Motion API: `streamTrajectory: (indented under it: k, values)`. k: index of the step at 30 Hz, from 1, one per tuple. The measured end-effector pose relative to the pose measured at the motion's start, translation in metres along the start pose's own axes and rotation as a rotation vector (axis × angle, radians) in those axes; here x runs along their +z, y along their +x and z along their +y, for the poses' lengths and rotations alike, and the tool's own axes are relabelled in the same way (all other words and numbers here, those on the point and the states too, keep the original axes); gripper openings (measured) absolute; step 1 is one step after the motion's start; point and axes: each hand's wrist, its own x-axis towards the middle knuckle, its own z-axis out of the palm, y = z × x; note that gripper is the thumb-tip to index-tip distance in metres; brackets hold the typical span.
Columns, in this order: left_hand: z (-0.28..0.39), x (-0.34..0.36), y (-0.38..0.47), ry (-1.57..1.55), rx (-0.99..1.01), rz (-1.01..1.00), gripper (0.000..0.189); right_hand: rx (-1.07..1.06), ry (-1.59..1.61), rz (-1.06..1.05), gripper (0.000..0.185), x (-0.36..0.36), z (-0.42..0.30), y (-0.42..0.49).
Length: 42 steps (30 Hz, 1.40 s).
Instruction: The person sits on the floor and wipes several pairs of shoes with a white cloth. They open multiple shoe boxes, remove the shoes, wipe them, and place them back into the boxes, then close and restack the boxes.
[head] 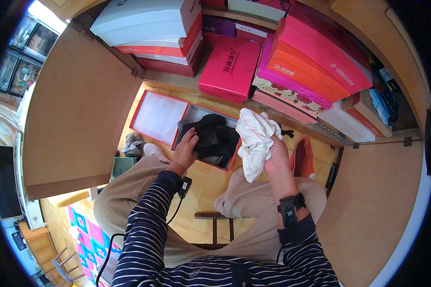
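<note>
An open shoe box with red edges and a white lid (pixel 159 116) lies on the floor before me. Black footwear (pixel 215 138), seemingly boots, fills its tray. My left hand (pixel 186 149) rests at the left end of the dark footwear, fingers curled; whether it grips anything is unclear. In my right hand (pixel 277 156) is a crumpled white cloth (pixel 256 138) with a pinkish stripe, held just right of the box. Part of the cloth hangs down below my fingers.
Stacked shoe boxes (pixel 230 68) fill the open cabinet ahead. Cabinet doors stand at left (pixel 82 111) and right (pixel 373 201). On the floor are a grey plastic bag (pixel 133 145), a green box (pixel 123 167) and a red shoe (pixel 302 158). A small stool (pixel 212 215) is between my legs.
</note>
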Motion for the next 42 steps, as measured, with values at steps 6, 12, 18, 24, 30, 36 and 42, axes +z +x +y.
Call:
streamTrajectory:
  k: [6, 12, 18, 24, 30, 36, 42]
  values:
    - [-0.002, -0.009, 0.003, 0.022, -0.151, -0.116, 0.048, -0.023, -0.018, -0.045, 0.032, 0.0, -0.001, -0.002]
    - [-0.038, 0.019, 0.006, -0.047, -1.156, 0.096, 0.052, -0.015, -0.065, -0.067, 0.037, 0.008, -0.003, -0.008]
    - [-0.06, 0.059, -0.002, -1.187, -0.954, 0.018, 0.04, -0.027, -0.124, 0.033, 0.036, 0.016, -0.005, -0.016]
    - [-0.08, 0.071, 0.012, -0.866, -0.538, -0.045, 0.037, -0.024, -0.152, 0.029, 0.035, 0.02, -0.005, -0.019]
    - [-0.11, 0.085, 0.022, -0.437, -0.603, -0.055, 0.028, -0.033, -0.18, 0.104, 0.036, 0.017, -0.003, -0.017]
    - [-0.066, 0.067, 0.035, -0.3, -0.356, 0.002, 0.03, -0.027, -0.029, 0.025, 0.029, 0.008, -0.001, -0.007]
    - [-0.069, 0.068, 0.058, -0.28, -0.347, -0.24, 0.034, 0.025, -0.066, 0.056, 0.031, 0.017, -0.003, -0.019]
